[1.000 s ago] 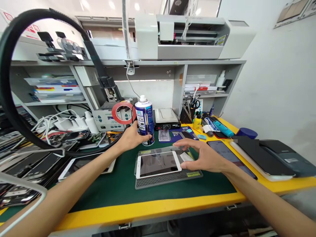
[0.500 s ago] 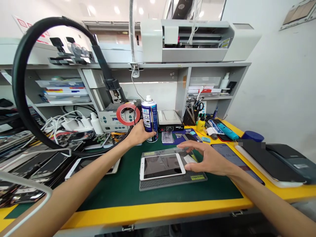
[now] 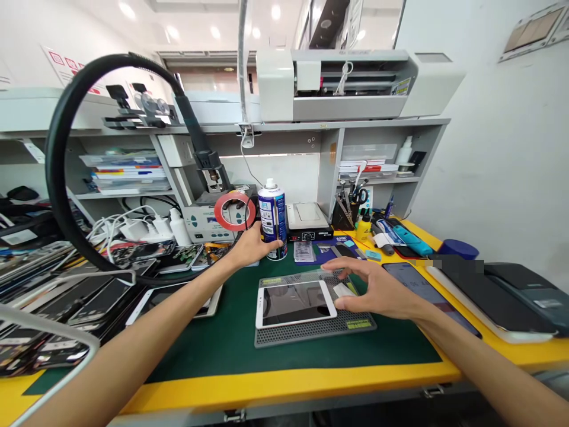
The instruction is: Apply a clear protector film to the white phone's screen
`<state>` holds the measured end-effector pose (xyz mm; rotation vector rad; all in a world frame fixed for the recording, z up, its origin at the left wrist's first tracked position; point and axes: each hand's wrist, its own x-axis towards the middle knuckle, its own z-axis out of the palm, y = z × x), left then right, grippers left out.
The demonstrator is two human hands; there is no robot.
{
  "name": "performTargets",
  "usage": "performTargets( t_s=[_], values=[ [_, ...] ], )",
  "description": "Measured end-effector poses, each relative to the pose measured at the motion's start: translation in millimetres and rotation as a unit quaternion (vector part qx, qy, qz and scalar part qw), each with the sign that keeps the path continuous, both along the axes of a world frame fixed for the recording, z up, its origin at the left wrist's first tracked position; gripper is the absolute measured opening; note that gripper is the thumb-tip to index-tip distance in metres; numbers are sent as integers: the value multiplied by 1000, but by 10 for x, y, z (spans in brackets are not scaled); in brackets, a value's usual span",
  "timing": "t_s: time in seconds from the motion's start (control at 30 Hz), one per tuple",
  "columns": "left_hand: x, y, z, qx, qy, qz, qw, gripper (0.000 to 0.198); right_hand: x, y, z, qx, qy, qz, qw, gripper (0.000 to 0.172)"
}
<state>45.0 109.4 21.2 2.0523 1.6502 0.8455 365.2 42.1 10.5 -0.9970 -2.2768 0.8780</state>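
My left hand (image 3: 254, 246) reaches forward and grips the lower part of a blue-and-white spray can (image 3: 272, 216), its thumb across the front. The can stands upright at the back of the green mat. My right hand (image 3: 371, 287) is open, thumb and fingers apart, just right of a white tablet (image 3: 296, 303). A small white piece, paper or cloth (image 3: 343, 290), shows between that thumb and the fingers; whether they touch it I cannot tell. The tablet lies screen up, its dark glass reflecting light, on a grey perforated pad (image 3: 306, 337).
Stacked phones and parts (image 3: 95, 302) fill the left side under a thick black hose (image 3: 56, 160). Red tape (image 3: 221, 220) leans by a control box (image 3: 194, 220). Behind sits a small hotplate-like device (image 3: 309, 233). A large phone (image 3: 438, 296) and dark devices (image 3: 489, 296) lie right.
The whole view has shifted slightly down and right. Both hands keep nearly the same pose: the left on the spray can, the right beside the tablet.
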Motion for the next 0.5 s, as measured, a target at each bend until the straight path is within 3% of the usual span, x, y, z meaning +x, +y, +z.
performTargets(
  t_s=[0.27, 0.5],
  values=[
    [83, -14, 7, 21, 32, 51, 998, 38, -14, -3, 15, -4, -7, 1, 1000, 58],
    [-38, -64, 26, 13, 47, -16, 999, 37, -6, 15, 1, 4, -8, 1, 1000, 57]
  ],
)
